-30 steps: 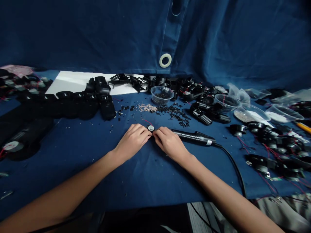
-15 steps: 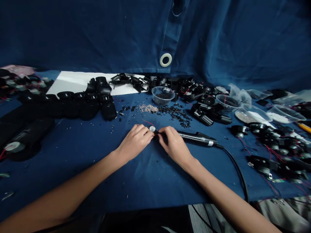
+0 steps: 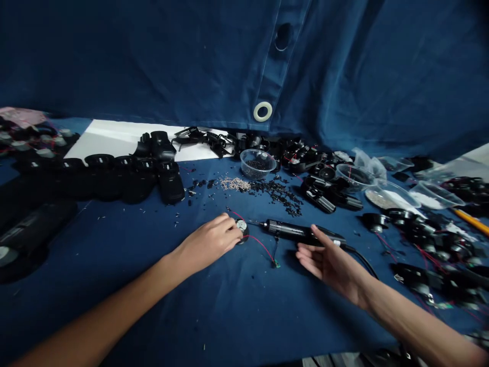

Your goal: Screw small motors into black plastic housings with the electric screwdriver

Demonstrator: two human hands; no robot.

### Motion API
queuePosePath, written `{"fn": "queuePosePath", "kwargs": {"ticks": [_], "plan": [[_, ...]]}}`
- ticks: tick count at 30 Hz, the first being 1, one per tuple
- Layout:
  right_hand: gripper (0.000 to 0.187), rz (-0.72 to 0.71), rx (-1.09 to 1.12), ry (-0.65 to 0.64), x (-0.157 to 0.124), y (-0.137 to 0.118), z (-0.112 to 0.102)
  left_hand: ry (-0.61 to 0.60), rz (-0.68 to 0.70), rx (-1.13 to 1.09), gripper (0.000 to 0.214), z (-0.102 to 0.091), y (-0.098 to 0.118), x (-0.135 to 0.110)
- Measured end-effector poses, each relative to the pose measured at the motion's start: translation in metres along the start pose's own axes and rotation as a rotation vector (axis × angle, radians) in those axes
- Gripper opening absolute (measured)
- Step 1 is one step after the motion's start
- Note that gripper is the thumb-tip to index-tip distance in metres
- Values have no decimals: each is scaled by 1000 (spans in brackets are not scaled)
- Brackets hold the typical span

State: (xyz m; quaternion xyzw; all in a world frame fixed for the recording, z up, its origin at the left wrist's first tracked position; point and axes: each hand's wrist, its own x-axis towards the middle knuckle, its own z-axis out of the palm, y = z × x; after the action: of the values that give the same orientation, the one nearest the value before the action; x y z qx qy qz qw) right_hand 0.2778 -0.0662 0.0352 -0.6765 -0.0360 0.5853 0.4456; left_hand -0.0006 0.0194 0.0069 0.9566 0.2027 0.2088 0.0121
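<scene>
My left hand is closed on a small round motor with a silver-white top and a dark base, its fingertips on the near-left side. Red and dark wires run from the motor to a tiny green circuit board lying on the cloth. Just right of the motor lies a black electric screwdriver, its bit pointing left at the motor. My right hand is at the screwdriver's rear half with fingers spread, the thumb over the handle and the other fingers on the near side. Whether it touches the handle is unclear.
Behind the hands are a pile of silver screws, scattered black parts and a clear tub. Black housings stand in a row at left. Wired motor assemblies crowd the right. A blue curtain hangs behind.
My right hand has let go of the small part by the motor and moved right to the screwdriver, opening its fingers. My left hand stays at the motor. The wires and board now show.
</scene>
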Motion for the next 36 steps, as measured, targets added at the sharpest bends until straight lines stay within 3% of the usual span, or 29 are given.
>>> {"fn": "queuePosePath", "kwargs": {"ticks": [4,8,11,15,18,25,30,36], "plan": [[42,62,-65,21,10,-16,0,-40,76,-4,22,-5,-4,-4],[35,-4,-62,44,15,-14,1,-71,81,-10,19,-6,-4,-6],[28,-143,20,60,13,-6,8,-89,74,-7,19,-7,-4,-6],[11,-456,291,55,14,7,27,-74,50,-53,20,-8,-3,-6],[12,-569,487,49,19,11,40,-50,31,-84,19,-8,-3,-6],[26,-695,675,0,14,-12,57,-15,70,-98,19,-7,-3,-6],[23,-765,769,-81,9,-34,74,-38,72,-84,18,-7,-2,-6],[28,-757,743,-111,16,-25,80,-54,31,-136,18,-9,-1,-5]]}}
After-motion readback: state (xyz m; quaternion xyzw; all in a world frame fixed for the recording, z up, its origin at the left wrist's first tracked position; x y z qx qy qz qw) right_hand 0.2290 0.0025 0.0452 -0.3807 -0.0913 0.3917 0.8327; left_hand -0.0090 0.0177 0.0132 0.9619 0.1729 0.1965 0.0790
